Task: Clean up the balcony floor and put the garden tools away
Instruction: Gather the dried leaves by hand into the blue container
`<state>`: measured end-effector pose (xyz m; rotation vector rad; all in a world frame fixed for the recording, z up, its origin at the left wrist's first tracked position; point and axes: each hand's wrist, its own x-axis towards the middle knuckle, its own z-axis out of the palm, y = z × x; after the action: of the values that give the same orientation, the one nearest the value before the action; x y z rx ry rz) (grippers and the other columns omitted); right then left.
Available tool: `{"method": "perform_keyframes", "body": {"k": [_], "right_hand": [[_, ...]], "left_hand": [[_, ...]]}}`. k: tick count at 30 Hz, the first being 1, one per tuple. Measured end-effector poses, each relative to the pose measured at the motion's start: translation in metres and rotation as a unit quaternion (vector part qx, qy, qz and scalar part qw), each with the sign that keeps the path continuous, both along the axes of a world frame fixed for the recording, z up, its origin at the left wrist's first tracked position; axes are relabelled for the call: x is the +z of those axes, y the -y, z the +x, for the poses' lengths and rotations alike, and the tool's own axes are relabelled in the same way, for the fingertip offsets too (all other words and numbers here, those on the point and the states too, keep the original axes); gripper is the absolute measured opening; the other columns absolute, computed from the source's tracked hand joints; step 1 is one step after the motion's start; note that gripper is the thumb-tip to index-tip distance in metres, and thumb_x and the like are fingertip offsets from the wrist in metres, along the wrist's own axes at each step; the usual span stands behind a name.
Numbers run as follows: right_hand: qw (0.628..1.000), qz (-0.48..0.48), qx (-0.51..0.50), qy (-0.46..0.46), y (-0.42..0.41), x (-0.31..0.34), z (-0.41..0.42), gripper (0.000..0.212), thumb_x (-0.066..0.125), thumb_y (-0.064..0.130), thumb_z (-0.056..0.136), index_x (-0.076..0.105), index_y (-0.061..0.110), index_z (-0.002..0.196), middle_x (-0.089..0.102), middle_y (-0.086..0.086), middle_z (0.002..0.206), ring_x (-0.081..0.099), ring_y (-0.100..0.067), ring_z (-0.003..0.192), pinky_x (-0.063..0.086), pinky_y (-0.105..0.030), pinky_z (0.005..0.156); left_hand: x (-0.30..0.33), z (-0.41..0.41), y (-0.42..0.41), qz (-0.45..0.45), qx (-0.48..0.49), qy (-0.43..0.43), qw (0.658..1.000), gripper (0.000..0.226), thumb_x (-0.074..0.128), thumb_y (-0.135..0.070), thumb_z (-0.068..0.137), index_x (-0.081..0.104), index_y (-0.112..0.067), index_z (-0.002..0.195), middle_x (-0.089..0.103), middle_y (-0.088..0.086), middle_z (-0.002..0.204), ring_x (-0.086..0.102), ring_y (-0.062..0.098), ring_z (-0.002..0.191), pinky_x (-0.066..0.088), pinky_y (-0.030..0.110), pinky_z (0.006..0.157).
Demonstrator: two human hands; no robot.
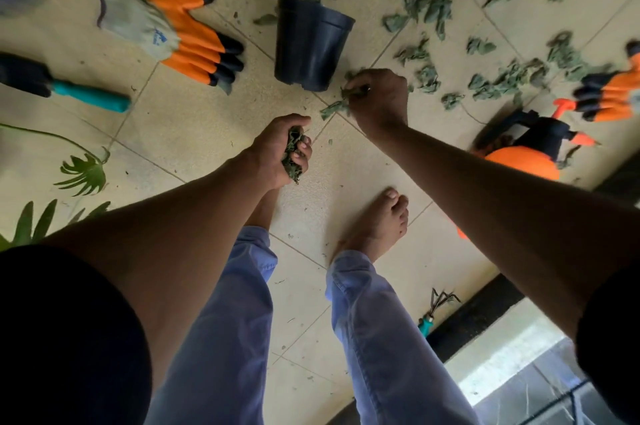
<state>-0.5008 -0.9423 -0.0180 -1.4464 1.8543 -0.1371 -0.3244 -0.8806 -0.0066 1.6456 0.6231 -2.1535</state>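
Gathering leaves: left hand (284, 150) is clamped on a wad of them, right hand (377, 97) pinches a sprig (334, 107) off the floor. Rest of the litter (426, 5) sprawls beyond the right hand, so it's closer.

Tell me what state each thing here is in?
Left hand: holds a bunch of leaves.
Right hand: pinches a leaf off the floor.
Black pot: lying tipped over.
Glove: flat on the tiles.
Scattered leaves: still uncollected.
Orange sprayer: on its side.

both arms reach down — left hand (282, 150) clenched round a wad of leaves (292, 157), right hand (379, 98) pinching a sprig (337, 106).
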Motion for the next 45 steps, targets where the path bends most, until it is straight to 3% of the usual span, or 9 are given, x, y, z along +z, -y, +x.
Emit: {"method": "perform_keyframes", "body": {"k": [6, 11, 17, 21, 26, 29, 36, 40, 45], "right_hand": [[0.935, 0.154, -0.133, 0.291, -0.017, 0.109, 0.008, 0.02, 0.082, -0.003, 0.078, 0.078, 0.011, 0.092, 0.079, -0.008, 0.087, 0.077, -0.031, 0.084, 0.064, -0.048, 0.08], [0.818, 0.281, -0.178, 0.468, -0.026, 0.174, 0.011, 0.042, 0.071, -0.011, 0.079, 0.062, -0.014, 0.12, 0.073, -0.025, 0.107, 0.076, -0.029, 0.092, 0.063, -0.038, 0.083], [0.74, 0.352, -0.204, 0.536, -0.018, 0.213, 0.029, 0.023, 0.065, -0.009, 0.076, 0.077, 0.002, 0.093, 0.076, -0.011, 0.092, 0.076, -0.021, 0.085, 0.063, -0.03, 0.075], [0.793, 0.319, -0.201, 0.478, -0.006, 0.218, 0.044, 0.02, 0.062, -0.017, 0.084, 0.071, 0.0, 0.092, 0.075, -0.014, 0.09, 0.076, -0.023, 0.086, 0.064, -0.03, 0.075], [0.932, 0.175, -0.115, 0.296, -0.011, 0.226, 0.065, 0.022, 0.078, -0.005, 0.081, 0.074, 0.016, 0.088, 0.076, -0.011, 0.088, 0.076, -0.025, 0.082, 0.065, -0.043, 0.077], [0.99, 0.041, -0.007, 0.132, -0.021, 0.241, 0.081, 0.024, 0.076, 0.014, 0.08, 0.074, 0.033, 0.094, 0.075, 0.01, 0.094, 0.071, -0.009, 0.09, 0.06, -0.027, 0.08], [0.951, -0.183, 0.16, 0.193, -0.039, 0.304, 0.122, 0.019, 0.06, -0.001, 0.089, 0.075, 0.007, 0.097, 0.073, -0.006, 0.087, 0.058, -0.004, 0.082, 0.045, -0.008, 0.073], [0.952, -0.105, 0.125, 0.26, -0.048, 0.328, 0.154, 0.02, 0.055, 0.014, 0.091, 0.074, 0.017, 0.095, 0.07, 0.01, 0.089, 0.062, 0.004, 0.084, 0.05, -0.014, 0.076], [0.947, 0.031, 0.037, 0.319, -0.072, 0.338, 0.218, 0.012, 0.061, 0.024, 0.081, 0.073, 0.025, 0.076, 0.073, 0.006, 0.082, 0.069, -0.014, 0.085, 0.059, -0.038, 0.082]], "left_hand": [[0.038, -0.007, 0.005, -0.021, 0.046, 0.013, 0.999, 0.021, 0.064, -0.023, 0.094, 0.049, -0.018, 0.082, 0.052, 0.0, 0.069, 0.049, 0.007, 0.047, 0.034, 0.014, 0.038], [0.088, 0.002, 0.011, -0.063, 0.006, -0.006, 0.998, 0.063, 0.073, -0.037, 0.074, 0.061, -0.007, 0.129, 0.067, 0.017, 0.119, 0.067, 0.03, 0.102, 0.054, 0.033, 0.073], [0.138, 0.021, 0.015, -0.118, -0.005, -0.064, 0.991, 0.057, 0.047, -0.041, 0.099, 0.061, 0.001, 0.135, 0.073, 0.016, 0.104, 0.071, 0.028, 0.09, 0.054, 0.032, 0.082], [0.165, 0.022, 0.021, -0.136, 0.062, -0.057, 0.987, 0.046, 0.044, -0.031, 0.104, 0.072, -0.005, 0.079, 0.068, 0.008, 0.067, 0.065, 0.02, 0.055, 0.051, 0.021, 0.049], [0.183, 0.013, 0.019, -0.124, 0.124, 0.026, 0.984, 0.032, 0.052, -0.028, 0.101, 0.062, -0.012, 0.075, 0.064, 0.004, 0.065, 0.059, 0.017, 0.051, 0.045, 0.022, 0.046], [0.204, 0.007, 0.017, -0.116, 0.171, 0.042, 0.978, 0.033, 0.051, -0.035, 0.102, 0.07, -0.012, 0.086, 0.073, 0.007, 0.079, 0.07, 0.02, 0.069, 0.054, 0.026, 0.062], [0.295, 0.013, 0.009, -0.174, 0.36, 0.032, 0.916, 0.037, 0.04, -0.008, 0.11, 0.039, -0.038, 0.088, 0.052, -0.04, 0.048, 0.053, -0.027, 0.062, 0.037, -0.006, 0.063], [0.302, 0.039, -0.003, -0.172, 0.53, 0.066, 0.828, 0.04, 0.046, -0.034, 0.104, 0.058, -0.015, 0.072, 0.061, 0.002, 0.065, 0.062, 0.016, 0.066, 0.05, 0.026, 0.071], [0.34, 0.083, -0.045, -0.124, 0.677, 0.061, 0.723, 0.049, 0.056, -0.049, 0.093, 0.072, -0.003, 0.091, 0.073, 0.014, 0.082, 0.074, 0.029, 0.068, 0.058, 0.033, 0.073]]}}
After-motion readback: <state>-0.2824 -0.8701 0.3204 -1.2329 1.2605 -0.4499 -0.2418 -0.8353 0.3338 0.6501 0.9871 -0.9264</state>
